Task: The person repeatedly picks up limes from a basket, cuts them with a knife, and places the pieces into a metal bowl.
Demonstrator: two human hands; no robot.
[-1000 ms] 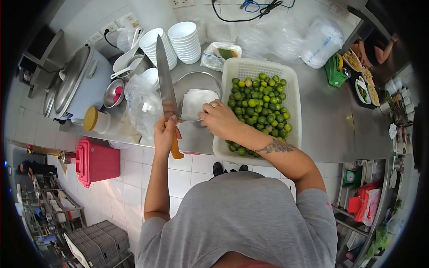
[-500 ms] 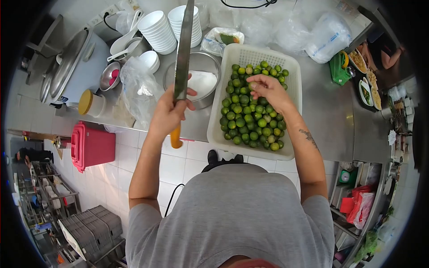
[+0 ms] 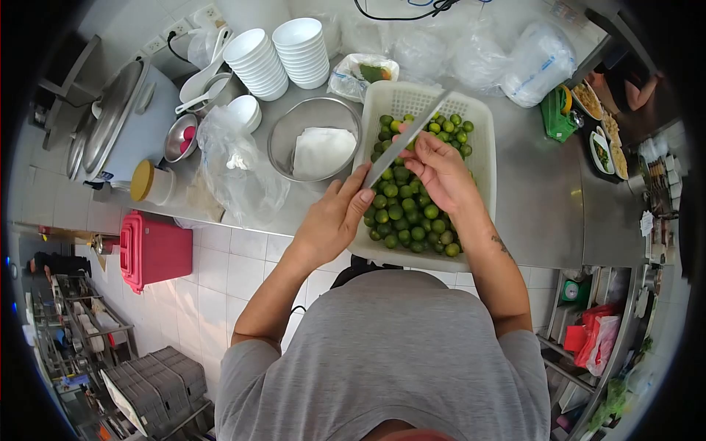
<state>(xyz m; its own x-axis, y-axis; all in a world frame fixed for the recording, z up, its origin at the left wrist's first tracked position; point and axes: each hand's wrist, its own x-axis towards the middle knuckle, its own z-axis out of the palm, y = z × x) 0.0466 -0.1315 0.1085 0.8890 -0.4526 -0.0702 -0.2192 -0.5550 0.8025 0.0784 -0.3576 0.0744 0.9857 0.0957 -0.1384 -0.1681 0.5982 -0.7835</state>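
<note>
The steel desk [image 3: 540,191] carries a basket [image 3: 483,117] of limes [image 3: 418,234] at its near edge. Above them, the left hand [image 3: 332,224] grips a knife [image 3: 412,132], blade slanting forward-right; the right hand [image 3: 443,173] curls narrowly beside it, contents unclear.

Lg. knife [image 3: 408,136] w/ steel blade slants over grn. limes [image 3: 408,213] heaped in wht. perforated basket [image 3: 482,151].

So the limes [image 3: 406,209] are in the basket [image 3: 489,158], pan [image 3: 278,151] just left of it, bag [image 3: 239,180] left of that. Bowls [image 3: 303,59] are stacked behind the pan.
</note>
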